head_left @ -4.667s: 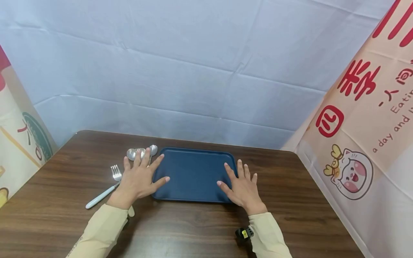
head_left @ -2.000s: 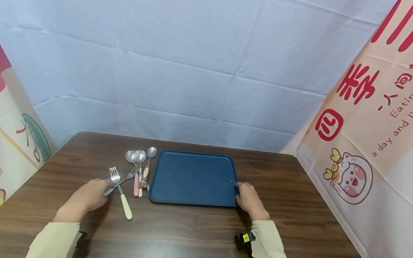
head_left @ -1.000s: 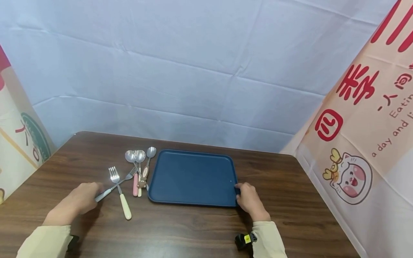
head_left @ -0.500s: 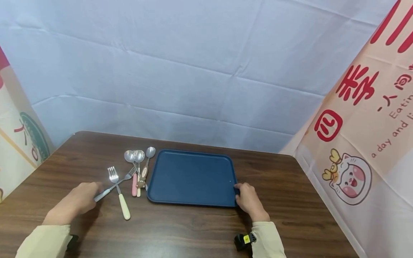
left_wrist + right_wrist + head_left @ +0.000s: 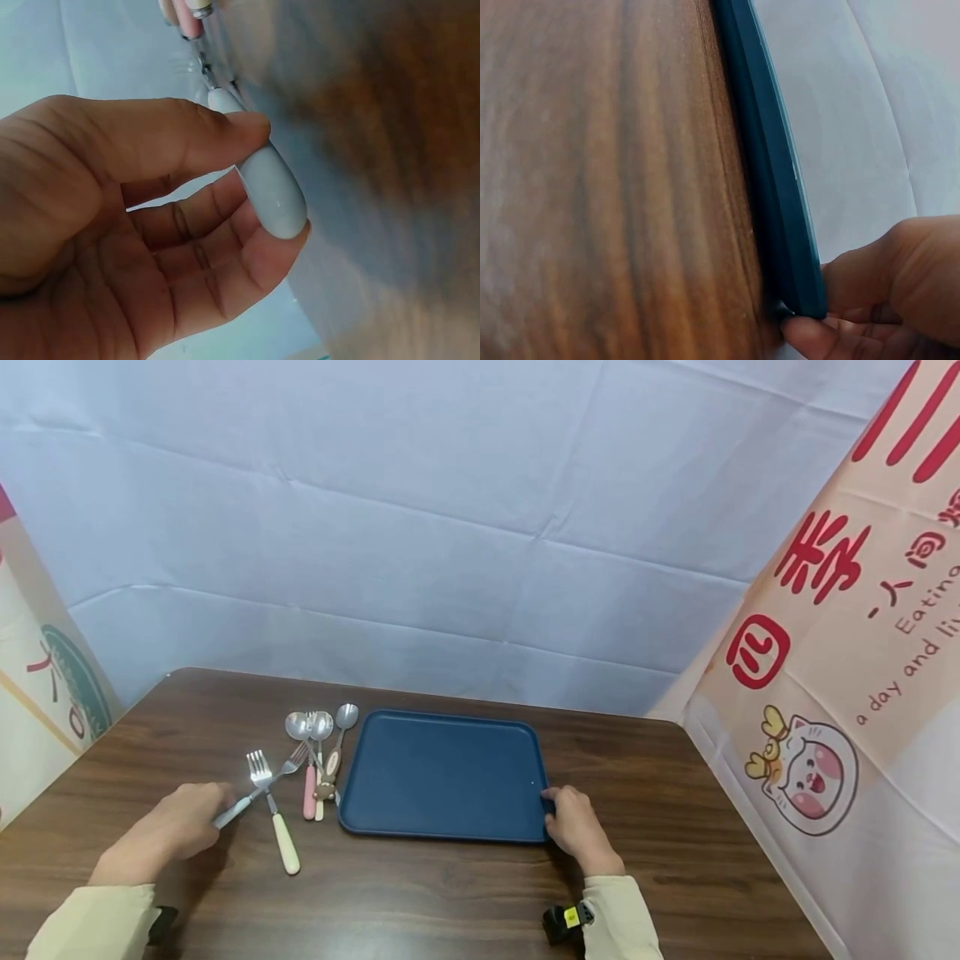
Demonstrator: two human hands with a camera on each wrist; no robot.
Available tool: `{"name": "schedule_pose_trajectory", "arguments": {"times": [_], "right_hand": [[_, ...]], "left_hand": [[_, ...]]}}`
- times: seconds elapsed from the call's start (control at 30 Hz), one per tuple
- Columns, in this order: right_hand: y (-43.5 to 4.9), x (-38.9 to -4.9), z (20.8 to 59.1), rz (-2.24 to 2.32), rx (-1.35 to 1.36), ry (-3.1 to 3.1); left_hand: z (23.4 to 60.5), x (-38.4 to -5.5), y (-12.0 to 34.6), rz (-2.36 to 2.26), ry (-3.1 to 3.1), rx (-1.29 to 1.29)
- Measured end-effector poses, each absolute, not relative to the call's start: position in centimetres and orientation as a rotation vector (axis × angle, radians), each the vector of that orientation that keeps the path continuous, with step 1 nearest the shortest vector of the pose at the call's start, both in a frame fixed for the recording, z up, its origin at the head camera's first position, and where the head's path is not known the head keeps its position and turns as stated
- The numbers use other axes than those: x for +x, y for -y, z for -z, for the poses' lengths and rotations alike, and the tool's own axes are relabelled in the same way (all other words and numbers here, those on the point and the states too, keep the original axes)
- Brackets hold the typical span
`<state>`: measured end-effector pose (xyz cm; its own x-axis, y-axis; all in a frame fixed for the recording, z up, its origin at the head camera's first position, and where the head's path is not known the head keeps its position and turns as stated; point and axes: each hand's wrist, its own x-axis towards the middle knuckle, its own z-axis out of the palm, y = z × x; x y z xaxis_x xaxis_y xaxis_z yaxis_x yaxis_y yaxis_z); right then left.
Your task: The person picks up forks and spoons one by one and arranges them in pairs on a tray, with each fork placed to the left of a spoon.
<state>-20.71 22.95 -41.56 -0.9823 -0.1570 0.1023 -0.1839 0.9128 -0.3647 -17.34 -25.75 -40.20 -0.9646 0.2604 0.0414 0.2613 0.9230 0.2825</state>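
Note:
My left hand point(image 5: 174, 828) pinches the end of a fork's light-blue handle point(image 5: 274, 191) between thumb and fingers. The fork point(image 5: 288, 767) points up and right, crossing a second fork point(image 5: 286, 846) with a pale yellow handle. Its tines reach the cutlery beside the tray: a pink-handled piece point(image 5: 310, 793), a spoon point(image 5: 321, 725) and a spoon with a brown bear handle point(image 5: 326, 788). At the right side of the dark blue tray point(image 5: 442, 777), my right hand point(image 5: 579, 827) grips the rim, thumb on top and fingers beneath in the right wrist view.
All of it lies on a dark brown wooden table point(image 5: 420, 893). A pale cloth point(image 5: 375, 527) hangs behind the far edge, and a printed banner point(image 5: 847, 693) stands along the right side.
Both hands were spread above the tray and cutlery; then the right took the tray's rim and the left took the blue fork handle, drawing it slightly left. Little has moved in the last second.

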Motion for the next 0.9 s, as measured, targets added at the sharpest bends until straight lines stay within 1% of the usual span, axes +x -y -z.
{"name": "schedule_pose_trajectory", "arguments": {"times": [0.33,0.9], "right_hand": [[-23.0,-20.6,41.6,-0.617,0.272,2.994],[-22.9,-20.8,41.7,-0.635,0.243,3.006]], "left_hand": [[39.0,-17.4,26.1,0.457,3.009,-0.447],[38.9,-17.5,26.0,0.460,3.058,-0.392]]}}
